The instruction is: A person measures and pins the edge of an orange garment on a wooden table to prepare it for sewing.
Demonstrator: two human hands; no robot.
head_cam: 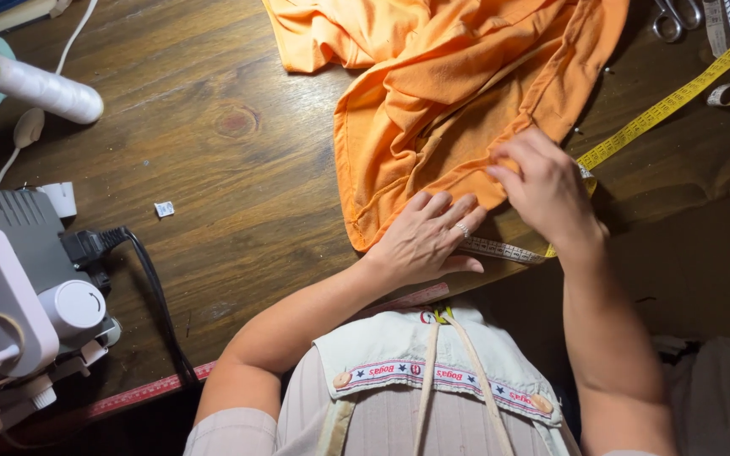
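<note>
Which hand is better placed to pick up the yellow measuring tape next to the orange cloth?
Probably the right hand: it pinches the orange cloth edge directly beside the yellow measuring tape. The left hand lies flat on the cloth, farther away.

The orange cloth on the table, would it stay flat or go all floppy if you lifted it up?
Probably floppy: the orange cloth already lies in soft folds and wrinkles. It looks thin, so likely light. It may slide on the smooth wooden table, perhaps why the left hand presses it flat while the right hand pinches its edge.
</note>
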